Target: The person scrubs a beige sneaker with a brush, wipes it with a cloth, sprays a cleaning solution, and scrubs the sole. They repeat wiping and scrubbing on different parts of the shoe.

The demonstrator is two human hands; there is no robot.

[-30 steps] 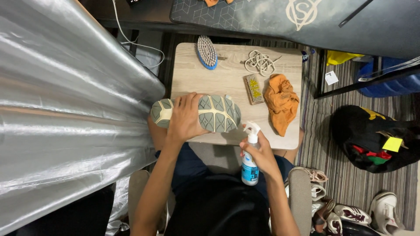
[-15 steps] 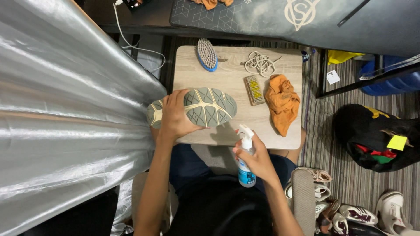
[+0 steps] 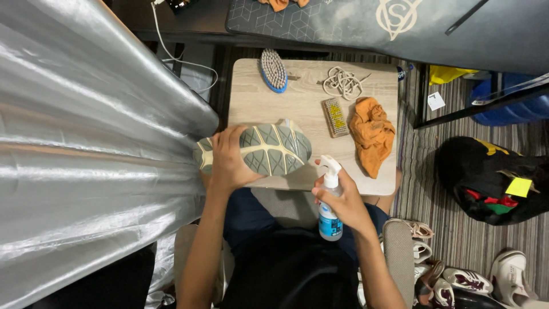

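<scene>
At the near edge of the small wooden desk (image 3: 251,97), the left hand (image 3: 229,163) clamps the grey-soled shoe (image 3: 269,150), now tilted further sole-up; right hand (image 3: 343,200) grips the white spray bottle (image 3: 330,200), nozzle toward it.

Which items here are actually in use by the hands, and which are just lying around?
In use:
- shoe, sole up, held by left hand
- spray bottle, in right hand, nozzle toward the shoe

Lying about:
- blue brush
- small brush
- orange cloth
- laces
- black bag
- other shoes on the floor
</scene>
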